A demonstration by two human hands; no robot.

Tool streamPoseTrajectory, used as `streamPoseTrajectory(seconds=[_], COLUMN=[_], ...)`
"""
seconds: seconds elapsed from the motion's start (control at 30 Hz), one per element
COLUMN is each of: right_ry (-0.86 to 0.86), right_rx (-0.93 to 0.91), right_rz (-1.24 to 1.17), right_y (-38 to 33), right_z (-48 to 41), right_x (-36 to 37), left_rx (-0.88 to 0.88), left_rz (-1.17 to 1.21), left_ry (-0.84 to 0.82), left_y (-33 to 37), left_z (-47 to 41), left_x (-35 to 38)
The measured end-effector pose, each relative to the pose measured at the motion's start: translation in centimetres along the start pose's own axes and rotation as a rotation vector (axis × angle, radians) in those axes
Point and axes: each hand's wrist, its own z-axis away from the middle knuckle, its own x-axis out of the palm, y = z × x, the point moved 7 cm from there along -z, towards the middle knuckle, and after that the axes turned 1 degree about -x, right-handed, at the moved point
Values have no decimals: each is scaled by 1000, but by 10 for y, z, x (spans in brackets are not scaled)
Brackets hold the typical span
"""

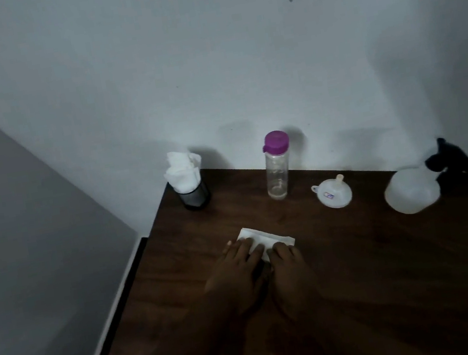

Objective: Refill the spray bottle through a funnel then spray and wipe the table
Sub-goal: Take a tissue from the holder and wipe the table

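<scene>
A folded white tissue (262, 238) lies flat on the dark wooden table (363, 264). My left hand (240, 263) presses on its left part with straight fingers. My right hand (285, 256) rests on its near right edge, fingers flat. Behind them a clear bottle with a purple cap (276, 167) stands upright by the wall. A white funnel (334, 192) lies tipped over to its right. The spray bottle (415, 190), translucent with a black trigger head (449, 158), stands at the far right.
A dark mesh holder stuffed with white tissues (189, 184) stands at the table's back left corner. The table's left edge runs diagonally beside a grey wall. A pale wall closes off the back.
</scene>
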Motion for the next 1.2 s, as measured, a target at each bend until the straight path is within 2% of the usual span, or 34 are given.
streamPoseTrajectory(seconds=[0.2,0.33,0.43,0.5,0.63,0.8,0.97,1.2], right_ry=[65,-2,-4,-21,7,89,9,-38], right_rx=[-131,-217,-159,-83,-128,-391,-345,-342], right_rz=[38,30,-80,-255,-301,-204,-291,-257], right_y=[-49,-74,-76,-71,-64,-59,-37,-7], right_z=[-29,-38,-40,-40,-35,-21,-14,-2], right_x=[-5,-1,-7,-7,-11,-23,-15,-1], left_rx=[-99,-147,-189,-211,-290,-333,-348,-343], left_rz=[1,17,9,0,8,-22,-49,-125], left_ry=[13,-3,10,13,33,66,77,69], left_y=[-53,-73,-79,-76,-63,-38,-15,21], left_z=[27,44,53,58,66,73,75,69], left_x=[1,-1,2,3,5,7,10,0])
